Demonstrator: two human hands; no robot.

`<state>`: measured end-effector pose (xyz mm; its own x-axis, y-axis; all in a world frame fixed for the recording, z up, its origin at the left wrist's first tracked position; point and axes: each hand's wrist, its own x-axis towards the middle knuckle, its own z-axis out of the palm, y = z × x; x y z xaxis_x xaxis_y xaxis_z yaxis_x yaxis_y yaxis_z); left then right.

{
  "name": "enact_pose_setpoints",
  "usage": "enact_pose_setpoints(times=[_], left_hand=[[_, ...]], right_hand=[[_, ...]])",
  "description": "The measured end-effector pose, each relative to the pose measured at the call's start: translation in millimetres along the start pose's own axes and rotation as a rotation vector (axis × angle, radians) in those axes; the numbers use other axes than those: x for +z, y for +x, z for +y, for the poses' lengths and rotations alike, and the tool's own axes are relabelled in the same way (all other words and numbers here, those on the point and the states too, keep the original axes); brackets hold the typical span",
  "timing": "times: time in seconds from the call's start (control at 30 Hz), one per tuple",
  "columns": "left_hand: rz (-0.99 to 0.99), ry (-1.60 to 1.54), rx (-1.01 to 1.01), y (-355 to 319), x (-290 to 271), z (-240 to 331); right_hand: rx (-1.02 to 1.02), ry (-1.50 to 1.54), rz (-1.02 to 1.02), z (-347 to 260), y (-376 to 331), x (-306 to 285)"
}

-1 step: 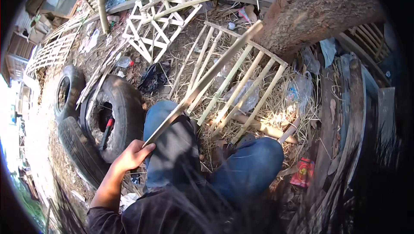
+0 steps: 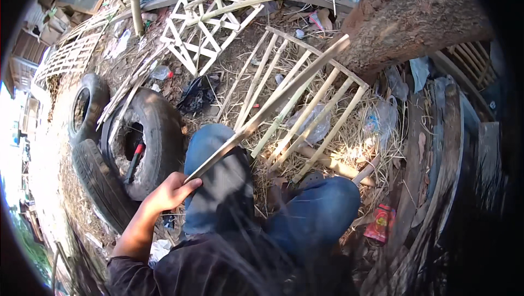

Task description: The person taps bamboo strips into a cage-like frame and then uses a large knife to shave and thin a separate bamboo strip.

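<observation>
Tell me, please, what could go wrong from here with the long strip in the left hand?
The left hand holds the long strip near one end only, so the far end might swing or dip.
That far end reaches over the slatted frame toward the tree trunk, so it could knock against either.
The strip also passes over the left leg; a rough edge, if any, may scrape it.

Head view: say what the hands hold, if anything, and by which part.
The left hand holds a long stick by its near end; the right hand isn't visible.
</observation>
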<state>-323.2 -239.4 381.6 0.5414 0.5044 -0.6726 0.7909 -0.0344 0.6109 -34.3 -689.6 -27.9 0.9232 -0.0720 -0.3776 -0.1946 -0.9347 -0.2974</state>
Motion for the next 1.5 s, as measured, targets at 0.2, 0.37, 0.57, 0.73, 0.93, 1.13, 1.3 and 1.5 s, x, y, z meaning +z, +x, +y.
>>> enact_pose_setpoints(times=[0.2, 0.37, 0.57, 0.73, 0.93, 1.13, 1.3, 1.5], left_hand=[[-0.063, -0.259, 0.077, 10.6, 10.1, -31.2], [-0.166, -0.225, 0.148, 22.4, 13.1, 4.4], [-0.338, -0.27, 0.174, 35.7, 20.3, 12.0], [-0.433, -0.393, 0.144, 43.4, 29.0, 11.2], [-0.4, -0.435, 0.236, 48.4, 43.0, 22.3], [-0.434, -0.451, 0.226, 47.6, 41.5, 25.4], [-0.443, -0.478, 0.346, 54.1, 51.0, 16.9], [-0.463, -0.526, 0.279, 55.7, 49.0, 13.5]], right_hand=[[0.049, 0.023, 0.027, 1.7, 2.3, -43.6], [0.059, 0.249, 0.155, -16.8, -6.0, -114.2], [-0.12, 0.484, 0.25, -114.1, -34.2, -229.6], [-0.551, 0.346, 0.338, -216.6, -84.8, -302.7], [-0.925, 0.361, -0.012, -301.1, -166.7, -312.8], [-1.231, 0.033, -0.194, -358.4, -202.4, -278.3], [-1.326, -0.126, -0.157, -379.9, -199.2, -251.8], [-1.275, -0.194, -0.017, -392.7, -164.1, -257.0]])
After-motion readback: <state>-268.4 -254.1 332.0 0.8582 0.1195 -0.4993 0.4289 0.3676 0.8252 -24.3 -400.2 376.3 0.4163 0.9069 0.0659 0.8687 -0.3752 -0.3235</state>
